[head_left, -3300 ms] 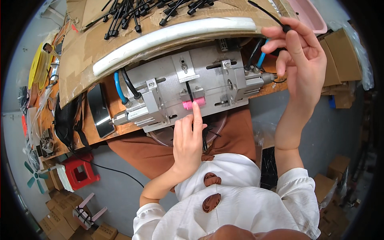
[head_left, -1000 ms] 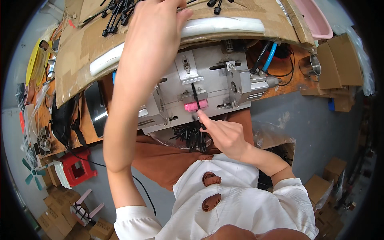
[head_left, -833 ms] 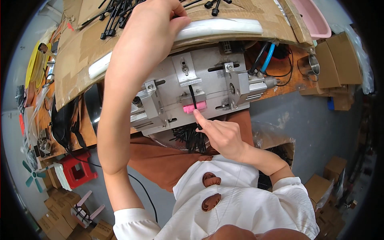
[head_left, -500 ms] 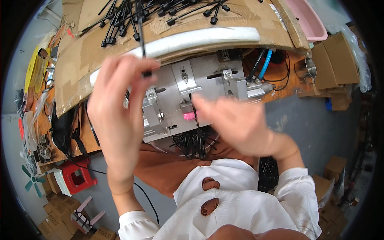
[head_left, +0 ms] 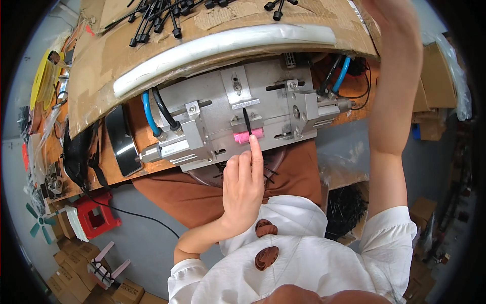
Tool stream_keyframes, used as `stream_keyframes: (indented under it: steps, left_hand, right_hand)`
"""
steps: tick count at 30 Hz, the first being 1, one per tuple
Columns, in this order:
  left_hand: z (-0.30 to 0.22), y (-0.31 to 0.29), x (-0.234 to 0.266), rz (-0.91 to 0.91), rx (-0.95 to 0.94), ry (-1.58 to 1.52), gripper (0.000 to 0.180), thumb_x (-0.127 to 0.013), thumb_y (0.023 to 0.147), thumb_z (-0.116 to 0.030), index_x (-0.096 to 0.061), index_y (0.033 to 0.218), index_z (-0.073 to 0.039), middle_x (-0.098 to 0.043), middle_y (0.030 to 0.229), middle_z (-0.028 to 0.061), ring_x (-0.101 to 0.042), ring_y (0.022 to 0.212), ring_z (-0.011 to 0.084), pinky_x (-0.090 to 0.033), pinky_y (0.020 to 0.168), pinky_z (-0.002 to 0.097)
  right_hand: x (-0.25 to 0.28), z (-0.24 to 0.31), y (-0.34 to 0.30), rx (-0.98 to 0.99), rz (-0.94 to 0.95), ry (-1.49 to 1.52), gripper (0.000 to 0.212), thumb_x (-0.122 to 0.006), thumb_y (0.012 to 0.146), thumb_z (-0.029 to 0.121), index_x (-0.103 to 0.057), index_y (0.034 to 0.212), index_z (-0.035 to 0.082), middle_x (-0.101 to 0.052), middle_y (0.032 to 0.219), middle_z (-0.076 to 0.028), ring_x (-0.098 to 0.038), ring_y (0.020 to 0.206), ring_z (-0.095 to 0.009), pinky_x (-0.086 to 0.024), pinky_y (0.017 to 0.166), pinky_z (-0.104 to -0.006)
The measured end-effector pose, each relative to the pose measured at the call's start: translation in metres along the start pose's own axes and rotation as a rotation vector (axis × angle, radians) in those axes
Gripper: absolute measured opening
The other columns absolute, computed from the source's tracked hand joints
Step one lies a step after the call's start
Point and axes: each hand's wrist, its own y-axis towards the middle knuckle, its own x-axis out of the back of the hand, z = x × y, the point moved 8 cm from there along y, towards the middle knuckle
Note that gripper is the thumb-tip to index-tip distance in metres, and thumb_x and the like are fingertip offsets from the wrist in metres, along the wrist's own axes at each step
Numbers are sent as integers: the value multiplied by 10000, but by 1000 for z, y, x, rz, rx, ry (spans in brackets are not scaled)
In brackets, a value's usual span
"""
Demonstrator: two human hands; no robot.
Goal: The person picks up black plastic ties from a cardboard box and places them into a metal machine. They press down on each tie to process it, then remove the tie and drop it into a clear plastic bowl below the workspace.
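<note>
My left hand [head_left: 244,185] is at the front of the metal fixture [head_left: 197,129], its index finger stretched along a thin black rod [head_left: 247,120] and its other fingers curled in. The rod crosses a pink piece [head_left: 242,137] on the fixture, and its upper end reaches a small metal stop plate [head_left: 245,103]. Its lower part is hidden under my hand, as is my thumb. My right hand [head_left: 392,12] reaches far forward to the upper right, its fingers cut off by the picture's edge.
Black rods with knobbed ends [head_left: 152,23] lie on cardboard [head_left: 212,23] behind a white padded strip [head_left: 223,50]. Blue and black hoses [head_left: 152,114] run to the fixture. A phone [head_left: 123,142] lies left. Beside my right leg stands a box of black pieces [head_left: 347,210].
My left hand has come down from the upper left, where it had a black rod, to the rod on the fixture. My right hand has left the fixture for the upper right.
</note>
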Motion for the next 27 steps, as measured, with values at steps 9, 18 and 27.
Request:
stream_keyframes:
  steps: [9, 18, 27]
  left_hand:
    - [10, 8, 14, 47, -45, -37, 659, -586, 703, 53, -446, 1347, 37, -507, 973, 110, -505, 921, 264, -439, 831, 347]
    - [121, 186, 103, -104, 8, -26, 250, -680, 815, -146, -638, 1050, -73, -566, 815, 67, -523, 764, 180, -436, 735, 300]
    - [196, 246, 184, 31, -40, -523, 322, -565, 958, -269, -620, 1172, -34, -618, 1076, 11, -534, 1025, 72, -376, 926, 179]
  right_hand:
    - [-34, 26, -142, 60, -87, -149, 224, -652, 795, -60, -597, 1010, -36, -695, 884, -117, -576, 590, -95, -473, 526, -198]
    - [-144, -1, -236, -32, 92, -375, 603, -720, 721, 26, -531, 1290, -27, -555, 612, -31, -506, 485, -109, -408, 440, -287]
    - [-134, 3, -214, -96, 203, -373, 554, -693, 768, 72, -535, 1295, 6, -534, 681, -26, -529, 502, -121, -433, 448, -276]
